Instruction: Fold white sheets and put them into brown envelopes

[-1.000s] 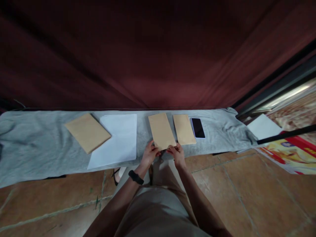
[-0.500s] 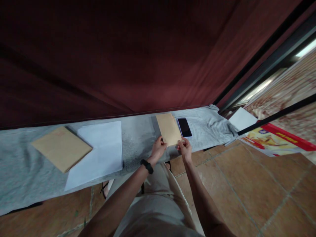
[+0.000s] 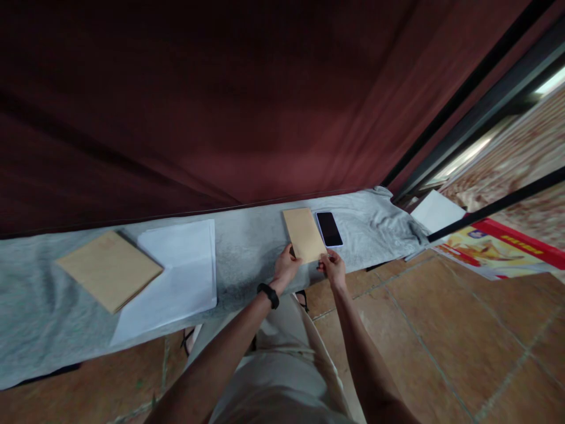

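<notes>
A brown paper envelope (image 3: 304, 234) lies at the front of the grey cloth-covered bench, its near edge between my hands. My left hand (image 3: 286, 266) grips the near left corner, thumb on top and fingers at the side. At the near right corner, my right hand (image 3: 333, 268) pinches the paper between thumb and fingers. Just right of the envelope is a dark-screened phone (image 3: 329, 229) in a pale case, lying flat. Farther left, a stack of larger brown envelopes (image 3: 110, 270) partly covers white paper sheets (image 3: 180, 265).
The bench's grey cloth (image 3: 247, 247) is rumpled at its right end. Behind it hangs a dark red curtain (image 3: 220, 118). A dark metal bar (image 3: 498, 211), a white sheet (image 3: 436, 211) and a red-and-yellow printed box (image 3: 503, 247) are at the right, above floor tiles (image 3: 424, 306).
The envelope now lies flatter on the cloth and has shifted slightly right and nearer me. Both hands stay at its near corners. The view has moved a little.
</notes>
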`<action>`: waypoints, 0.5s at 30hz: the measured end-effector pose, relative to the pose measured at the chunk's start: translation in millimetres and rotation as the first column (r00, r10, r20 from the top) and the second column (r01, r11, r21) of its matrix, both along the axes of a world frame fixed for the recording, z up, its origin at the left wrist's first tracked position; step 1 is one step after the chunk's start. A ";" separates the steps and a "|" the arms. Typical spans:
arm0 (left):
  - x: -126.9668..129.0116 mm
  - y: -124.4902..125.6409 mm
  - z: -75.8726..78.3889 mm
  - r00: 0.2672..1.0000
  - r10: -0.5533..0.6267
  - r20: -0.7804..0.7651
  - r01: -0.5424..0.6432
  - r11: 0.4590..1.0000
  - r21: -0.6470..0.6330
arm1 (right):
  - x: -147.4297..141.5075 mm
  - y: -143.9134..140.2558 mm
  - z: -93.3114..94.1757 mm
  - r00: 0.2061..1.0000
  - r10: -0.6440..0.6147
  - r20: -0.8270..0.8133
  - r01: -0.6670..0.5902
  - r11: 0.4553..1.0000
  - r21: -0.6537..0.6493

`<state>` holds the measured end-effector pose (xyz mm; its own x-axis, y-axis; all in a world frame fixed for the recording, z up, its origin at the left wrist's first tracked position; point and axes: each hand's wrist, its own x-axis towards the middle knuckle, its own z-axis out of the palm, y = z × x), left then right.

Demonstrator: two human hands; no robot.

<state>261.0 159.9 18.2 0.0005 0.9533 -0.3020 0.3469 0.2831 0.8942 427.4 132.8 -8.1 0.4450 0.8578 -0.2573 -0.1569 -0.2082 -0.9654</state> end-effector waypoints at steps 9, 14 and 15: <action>1.6 -3.1 -0.7 0.992 -0.041 -0.119 0.050 0.996 0.078 | 3.5 3.1 -4.1 1.000 0.008 0.016 -0.008 1.000 -0.022; 1.6 -2.7 -0.9 0.973 -0.067 -0.221 0.084 0.994 0.069 | 5.0 3.4 -7.8 0.999 0.012 0.045 -0.010 0.999 -0.042; 1.7 -2.2 -0.8 0.970 -0.070 -0.234 0.088 0.994 0.066 | 5.3 3.4 -8.2 0.999 0.014 0.049 -0.012 0.999 -0.042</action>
<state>262.7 157.7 17.4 0.0157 0.9731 -0.2297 0.5650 0.1809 0.8050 432.7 136.3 -16.3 0.4466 0.8527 -0.2710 -0.1063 -0.2502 -0.9623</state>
